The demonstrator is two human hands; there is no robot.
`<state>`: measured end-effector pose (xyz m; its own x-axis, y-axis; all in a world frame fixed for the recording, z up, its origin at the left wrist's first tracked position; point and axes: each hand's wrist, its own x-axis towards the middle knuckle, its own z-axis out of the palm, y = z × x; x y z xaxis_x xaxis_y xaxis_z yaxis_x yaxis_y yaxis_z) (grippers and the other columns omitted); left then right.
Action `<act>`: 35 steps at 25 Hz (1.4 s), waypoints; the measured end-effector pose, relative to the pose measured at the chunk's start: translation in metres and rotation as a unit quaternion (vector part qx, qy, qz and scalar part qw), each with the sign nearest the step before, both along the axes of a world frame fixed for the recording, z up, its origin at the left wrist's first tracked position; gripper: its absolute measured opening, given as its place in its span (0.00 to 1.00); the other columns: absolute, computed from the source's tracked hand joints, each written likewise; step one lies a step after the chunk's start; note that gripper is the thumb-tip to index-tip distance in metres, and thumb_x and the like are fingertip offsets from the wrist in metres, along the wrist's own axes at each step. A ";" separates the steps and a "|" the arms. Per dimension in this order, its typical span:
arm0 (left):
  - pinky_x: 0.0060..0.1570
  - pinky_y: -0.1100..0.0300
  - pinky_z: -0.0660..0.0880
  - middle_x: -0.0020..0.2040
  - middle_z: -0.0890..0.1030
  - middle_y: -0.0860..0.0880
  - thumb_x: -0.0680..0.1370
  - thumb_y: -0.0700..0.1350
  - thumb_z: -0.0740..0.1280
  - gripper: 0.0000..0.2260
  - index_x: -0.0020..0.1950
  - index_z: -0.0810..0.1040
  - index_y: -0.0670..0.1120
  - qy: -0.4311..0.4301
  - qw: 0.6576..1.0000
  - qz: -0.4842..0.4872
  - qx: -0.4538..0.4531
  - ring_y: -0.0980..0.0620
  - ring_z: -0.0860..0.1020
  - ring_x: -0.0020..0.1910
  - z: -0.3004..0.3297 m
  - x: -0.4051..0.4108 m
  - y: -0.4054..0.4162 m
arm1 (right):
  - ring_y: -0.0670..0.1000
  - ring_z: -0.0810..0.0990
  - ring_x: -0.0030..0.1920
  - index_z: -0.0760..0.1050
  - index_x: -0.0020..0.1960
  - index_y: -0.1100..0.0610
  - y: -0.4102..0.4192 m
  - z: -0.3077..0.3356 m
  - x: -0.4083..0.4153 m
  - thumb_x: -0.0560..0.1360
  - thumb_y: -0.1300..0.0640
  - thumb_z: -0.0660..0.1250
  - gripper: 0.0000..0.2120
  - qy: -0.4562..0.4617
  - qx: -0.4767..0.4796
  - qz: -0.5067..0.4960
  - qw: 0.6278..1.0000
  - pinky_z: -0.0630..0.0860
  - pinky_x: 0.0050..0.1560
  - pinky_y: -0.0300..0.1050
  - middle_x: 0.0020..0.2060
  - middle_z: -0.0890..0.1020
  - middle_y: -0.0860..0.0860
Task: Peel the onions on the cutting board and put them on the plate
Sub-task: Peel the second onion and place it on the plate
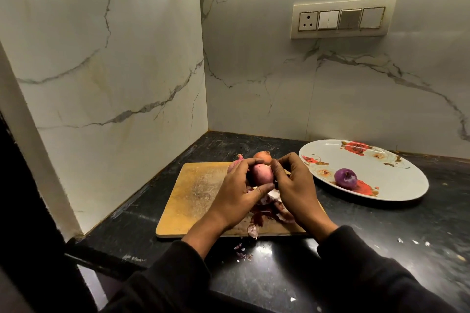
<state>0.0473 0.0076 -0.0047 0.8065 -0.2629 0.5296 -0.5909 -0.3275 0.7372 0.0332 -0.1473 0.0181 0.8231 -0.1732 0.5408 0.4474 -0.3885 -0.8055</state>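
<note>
Onion in work (262, 174): pinkish, held just above the cutting board (193, 198), between both hands. Left hand (236, 193) cups it from the left, fingers curled over the top, thumb reaching under. Right hand (292, 185) pinches at its right side, fingers bent tight, likely on a strip of skin; exact contact hidden.

Loose skins (267, 211) heaped on the board under the hands, a few scraps (243, 253) spilled onto the black counter (381, 236). Two unpeeled onions behind: an orange one (263, 156), a reddish one (234, 164).

One peeled purple onion (345, 177) already on the flowered plate (396, 193), to the right.

Risk: slick peeled surface could slip and roll off; skin may tear short.
</note>
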 end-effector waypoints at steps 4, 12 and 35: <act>0.62 0.49 0.78 0.65 0.75 0.51 0.74 0.61 0.70 0.25 0.69 0.70 0.58 0.029 0.999 -0.016 -0.031 0.48 0.76 0.65 -0.001 0.000 0.000 | 0.49 0.78 0.43 0.73 0.45 0.53 -0.001 0.002 -0.001 0.83 0.52 0.60 0.10 0.041 -0.014 0.046 0.998 0.79 0.44 0.45 0.40 0.78 0.50; 0.64 0.53 0.76 0.67 0.73 0.51 0.79 0.61 0.59 0.20 0.70 0.65 0.58 0.002 0.999 -0.033 -0.007 0.52 0.74 0.66 0.001 -0.005 -0.003 | 0.37 0.75 0.33 0.71 0.39 0.43 0.007 0.012 -0.014 0.84 0.56 0.59 0.16 -0.013 -0.093 0.064 0.993 0.68 0.32 0.31 0.31 0.75 0.42; 0.27 0.64 0.68 0.36 0.76 0.49 0.78 0.71 0.53 0.31 0.51 0.74 0.43 0.179 0.964 -0.088 -0.178 0.55 0.71 0.28 0.021 -0.019 0.000 | 0.47 0.72 0.30 0.73 0.39 0.55 0.017 0.004 -0.011 0.83 0.56 0.59 0.14 -0.090 -0.120 0.072 0.986 0.68 0.29 0.45 0.30 0.76 0.50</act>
<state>0.0287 0.0080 0.0163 0.9139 -0.2652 0.3075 -0.3010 0.0658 0.9513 0.0225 -0.1300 0.0216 0.7167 0.0890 0.6916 0.6388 -0.4815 -0.6001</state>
